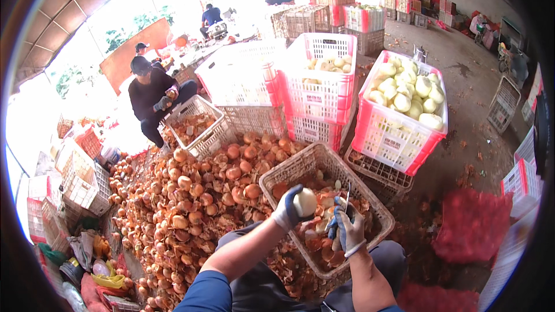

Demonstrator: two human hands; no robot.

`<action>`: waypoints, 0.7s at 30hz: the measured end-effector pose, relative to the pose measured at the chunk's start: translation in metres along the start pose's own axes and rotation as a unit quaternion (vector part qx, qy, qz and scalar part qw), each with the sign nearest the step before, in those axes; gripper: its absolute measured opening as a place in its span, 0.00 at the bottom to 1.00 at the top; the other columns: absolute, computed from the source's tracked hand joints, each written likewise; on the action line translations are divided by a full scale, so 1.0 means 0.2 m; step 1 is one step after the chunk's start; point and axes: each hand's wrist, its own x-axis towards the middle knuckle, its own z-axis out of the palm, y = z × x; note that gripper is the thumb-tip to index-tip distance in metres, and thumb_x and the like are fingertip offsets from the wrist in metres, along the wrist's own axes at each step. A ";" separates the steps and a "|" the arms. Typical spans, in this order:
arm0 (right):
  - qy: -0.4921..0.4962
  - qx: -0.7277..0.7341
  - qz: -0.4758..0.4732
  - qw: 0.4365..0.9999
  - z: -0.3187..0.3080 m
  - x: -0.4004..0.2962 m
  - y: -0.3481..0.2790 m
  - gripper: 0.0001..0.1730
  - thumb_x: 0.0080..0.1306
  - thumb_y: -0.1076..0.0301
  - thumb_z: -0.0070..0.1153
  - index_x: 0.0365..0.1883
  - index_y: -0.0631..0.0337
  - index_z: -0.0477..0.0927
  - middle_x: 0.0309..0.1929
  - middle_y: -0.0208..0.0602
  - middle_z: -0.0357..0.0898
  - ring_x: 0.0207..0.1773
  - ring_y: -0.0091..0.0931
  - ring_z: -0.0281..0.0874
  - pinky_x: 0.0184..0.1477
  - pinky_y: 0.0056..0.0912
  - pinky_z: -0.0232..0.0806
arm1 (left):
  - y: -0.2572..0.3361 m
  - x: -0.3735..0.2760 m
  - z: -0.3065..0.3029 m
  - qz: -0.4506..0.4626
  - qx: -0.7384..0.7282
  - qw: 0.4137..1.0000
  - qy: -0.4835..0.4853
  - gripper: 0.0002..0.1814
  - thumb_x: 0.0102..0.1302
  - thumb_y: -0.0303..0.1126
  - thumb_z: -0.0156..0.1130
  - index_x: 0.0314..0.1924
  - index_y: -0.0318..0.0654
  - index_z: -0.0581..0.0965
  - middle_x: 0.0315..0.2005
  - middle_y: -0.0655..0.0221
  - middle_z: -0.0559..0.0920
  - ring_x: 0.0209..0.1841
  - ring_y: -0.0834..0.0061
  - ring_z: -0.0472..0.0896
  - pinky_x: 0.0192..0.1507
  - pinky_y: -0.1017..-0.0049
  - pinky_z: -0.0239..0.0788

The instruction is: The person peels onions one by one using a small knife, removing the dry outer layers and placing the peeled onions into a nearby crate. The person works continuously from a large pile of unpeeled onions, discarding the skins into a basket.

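My left hand (pixel 291 209), in a grey and blue work glove, is closed round a peeled white onion (pixel 305 202) above the near left part of a plastic crate (pixel 383 216). To its right, my right hand (pixel 347 227), gloved alike, grips a knife (pixel 348 191) whose thin blade points up. Both hands are over the crate, which holds onion skins (pixel 331 253) and scraps. Left of the crate lies a large heap of unpeeled brown onions (pixel 180 221).
Ahead stand stacked white and red crates (pixel 321 95); one crate (pixel 399 138) is full of peeled onions. A co-worker (pixel 149 95) sits at the left beyond the heap, beside a crate of skins (pixel 195 128). Red mesh sacks (pixel 470 225) lie at the right.
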 end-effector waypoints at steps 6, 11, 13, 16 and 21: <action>-0.002 -0.031 0.002 1.000 -0.03 0.02 0.01 0.18 0.73 0.70 0.52 0.60 0.65 0.75 0.30 0.29 0.76 0.20 0.19 0.73 0.21 0.23 0.68 | 0.77 -0.06 0.89 0.271 -0.028 0.949 -0.162 0.25 0.67 0.52 0.60 0.56 0.43 0.74 0.46 0.50 0.82 0.45 0.49 0.83 0.44 0.51 0.78; -0.029 -0.136 0.027 0.990 -0.02 0.06 0.07 0.26 0.71 0.73 0.54 0.67 0.60 0.67 0.25 0.26 0.75 0.20 0.18 0.71 0.20 0.22 0.66 | 0.77 -0.22 0.55 0.334 0.117 0.926 -0.135 0.21 0.71 0.32 0.57 0.61 0.32 0.71 0.45 0.52 0.84 0.37 0.56 0.86 0.33 0.63 0.82; -0.046 -0.272 0.085 0.957 0.01 0.05 0.09 0.28 0.69 0.74 0.56 0.68 0.57 0.68 0.28 0.27 0.76 0.23 0.16 0.71 0.24 0.23 0.67 | 0.69 -0.32 0.14 0.386 0.153 0.910 -0.017 0.22 0.69 0.30 0.60 0.61 0.31 0.72 0.43 0.56 0.85 0.37 0.62 0.87 0.34 0.64 0.82; -0.087 -0.399 0.035 0.912 0.02 0.01 0.13 0.31 0.66 0.78 0.57 0.68 0.59 0.69 0.35 0.28 0.80 0.30 0.16 0.71 0.32 0.23 0.69 | 0.46 -0.52 -0.63 0.347 0.054 0.921 0.167 0.17 0.67 0.31 0.62 0.54 0.36 0.76 0.36 0.61 0.85 0.31 0.65 0.85 0.31 0.67 0.80; -0.146 -0.377 0.134 0.905 -0.07 0.04 0.23 0.42 0.66 0.82 0.53 0.77 0.46 0.59 0.31 0.23 0.74 0.26 0.14 0.68 0.26 0.20 0.65 | -0.53 -1.14 -2.05 0.172 -0.026 0.873 0.455 0.06 0.62 0.34 0.63 0.36 0.41 0.80 0.26 0.63 0.83 0.22 0.69 0.79 0.19 0.69 0.65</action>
